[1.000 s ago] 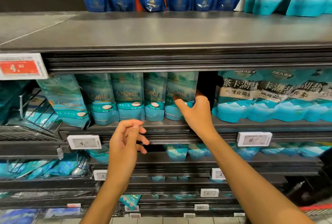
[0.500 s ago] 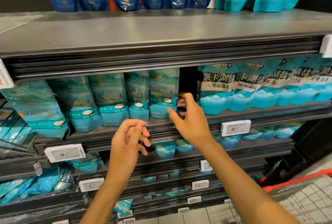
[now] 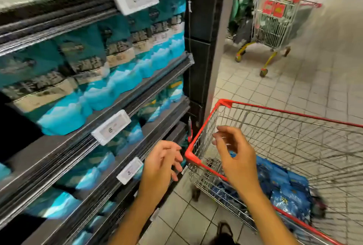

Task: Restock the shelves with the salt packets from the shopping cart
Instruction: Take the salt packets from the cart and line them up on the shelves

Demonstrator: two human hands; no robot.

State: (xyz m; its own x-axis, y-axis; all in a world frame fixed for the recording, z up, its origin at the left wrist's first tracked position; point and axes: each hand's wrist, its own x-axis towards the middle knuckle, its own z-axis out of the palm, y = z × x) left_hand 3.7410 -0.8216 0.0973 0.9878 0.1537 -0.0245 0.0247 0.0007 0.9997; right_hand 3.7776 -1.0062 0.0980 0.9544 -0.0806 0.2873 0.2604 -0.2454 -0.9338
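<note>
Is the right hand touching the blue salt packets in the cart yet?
Apart. In the head view the right hand hovers empty above the cart's red rim, fingers loosely curled, with the blue salt packets lying low in the basket beneath it.

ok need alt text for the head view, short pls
Two empty hands, left and right, reach from the shelves toward a red-rimmed shopping cart holding dark blue salt packets. Teal salt packets fill the shelves at left; a second cart stands down the tiled aisle.

Both hands, left (image 3: 160, 166) and right (image 3: 234, 158), hang loosely curled, empty.
</note>
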